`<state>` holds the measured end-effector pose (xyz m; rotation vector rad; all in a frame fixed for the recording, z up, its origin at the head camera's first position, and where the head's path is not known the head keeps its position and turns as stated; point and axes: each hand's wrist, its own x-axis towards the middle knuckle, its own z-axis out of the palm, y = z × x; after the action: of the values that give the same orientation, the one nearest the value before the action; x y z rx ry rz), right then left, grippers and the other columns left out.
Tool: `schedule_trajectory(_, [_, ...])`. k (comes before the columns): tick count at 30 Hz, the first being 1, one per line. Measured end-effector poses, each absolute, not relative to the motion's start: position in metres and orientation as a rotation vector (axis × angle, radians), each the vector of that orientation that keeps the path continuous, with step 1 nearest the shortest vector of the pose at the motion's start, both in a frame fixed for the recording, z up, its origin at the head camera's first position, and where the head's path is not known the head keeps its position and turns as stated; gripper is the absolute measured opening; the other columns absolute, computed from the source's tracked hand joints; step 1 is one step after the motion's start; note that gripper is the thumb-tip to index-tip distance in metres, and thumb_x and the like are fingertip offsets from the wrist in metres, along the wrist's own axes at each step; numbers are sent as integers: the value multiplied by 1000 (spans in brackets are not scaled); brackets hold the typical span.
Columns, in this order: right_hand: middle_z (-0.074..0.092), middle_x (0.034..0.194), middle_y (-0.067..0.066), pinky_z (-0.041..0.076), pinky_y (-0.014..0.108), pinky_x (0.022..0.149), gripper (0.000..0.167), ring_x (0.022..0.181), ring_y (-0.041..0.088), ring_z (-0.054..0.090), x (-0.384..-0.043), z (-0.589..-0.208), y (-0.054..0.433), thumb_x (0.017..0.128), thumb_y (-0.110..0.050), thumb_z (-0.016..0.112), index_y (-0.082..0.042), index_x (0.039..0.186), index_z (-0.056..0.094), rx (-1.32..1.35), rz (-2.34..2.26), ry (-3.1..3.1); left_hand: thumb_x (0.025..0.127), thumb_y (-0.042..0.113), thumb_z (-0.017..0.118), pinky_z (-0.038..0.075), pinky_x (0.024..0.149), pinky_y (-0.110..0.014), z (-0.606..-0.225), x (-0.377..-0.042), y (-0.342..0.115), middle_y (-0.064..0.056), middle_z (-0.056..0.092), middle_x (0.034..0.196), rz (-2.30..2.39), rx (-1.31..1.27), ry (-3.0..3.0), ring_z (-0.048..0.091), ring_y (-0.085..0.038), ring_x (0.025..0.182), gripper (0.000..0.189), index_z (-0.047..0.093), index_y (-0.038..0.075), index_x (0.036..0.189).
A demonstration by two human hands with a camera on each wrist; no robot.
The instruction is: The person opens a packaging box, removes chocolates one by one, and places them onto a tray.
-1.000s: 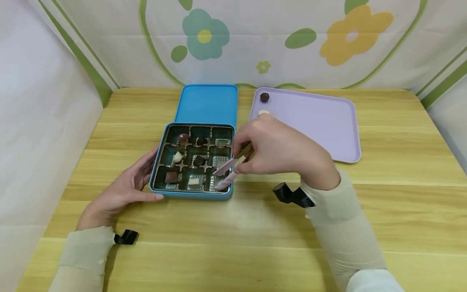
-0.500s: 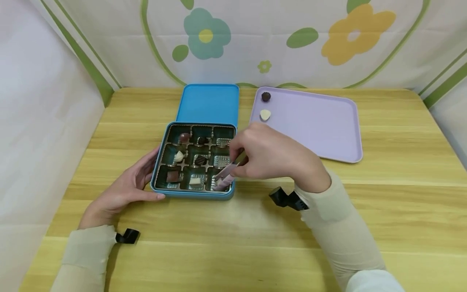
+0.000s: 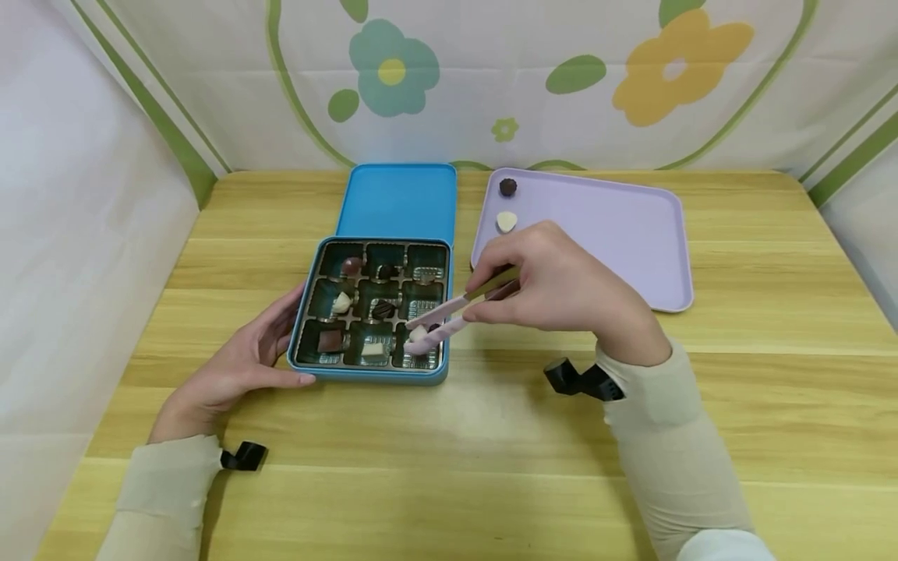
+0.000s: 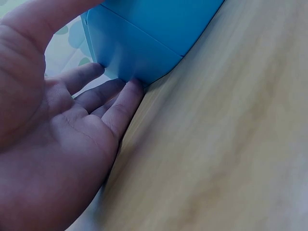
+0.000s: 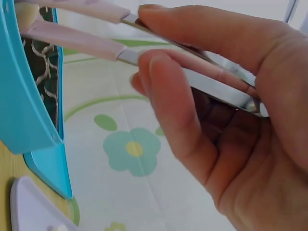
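My right hand (image 3: 554,284) pinches a pair of small tongs (image 3: 436,336) with pale pink tips and metal arms. Between the tips is a white chocolate (image 3: 418,333), at the front right compartment of a blue tin (image 3: 375,377). The right wrist view also shows this chocolate (image 5: 26,17) between the tong tips (image 5: 77,41). Against the tin's left side rest the fairly straight fingers of my left hand (image 3: 235,362), its thumb along the front corner. Several chocolates stay in the tin's other compartments, among them a square brown one (image 3: 330,340) and a white block (image 3: 374,350).
Behind the tin lies its blue lid (image 3: 400,199). A lilac tray (image 3: 596,234) stands at the back right, bearing a dark round chocolate (image 3: 508,187) and a white one (image 3: 507,222). A flowered cloth (image 3: 477,86) closes off the back of the wooden table (image 3: 421,467).
My right hand dipped the tongs into the front right compartment, then drew back up and right; the white chocolate now shows between the tips. My left hand has stayed at the tin.
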<state>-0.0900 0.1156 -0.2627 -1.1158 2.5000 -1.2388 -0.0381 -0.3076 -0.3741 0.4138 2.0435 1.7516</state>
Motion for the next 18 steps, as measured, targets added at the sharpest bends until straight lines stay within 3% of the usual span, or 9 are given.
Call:
schedule_trajectory(8, [76,84,-3,56,24,58,12,63,15,68,-100,-266,137,83,-14,95,-16,90,85,-947,-1394,2484,84,-18,80,45,113,-12,-374,-37,-308,-16,11,182,1757,414,2041,43,0,151,120,13,21,175])
schedule_trajectory(13, [76,75,5,52,25,55,12,61,20,68,-104,-268,150,85,-17,94,-13,93,85,-720,-1484,2470,85,-16,80,44,113,-11,-375,-38,-309,-16,10,182,1739,416,2050,41,3,150,120,11,21,175])
schedule_trajectory(18, [78,76,7,57,26,57,15,62,24,71,-111,-274,161,87,-13,92,-8,100,84,-602,-1605,2458,85,-16,80,44,113,-11,-375,-37,-308,-16,9,182,1740,416,2050,41,4,150,120,11,21,175])
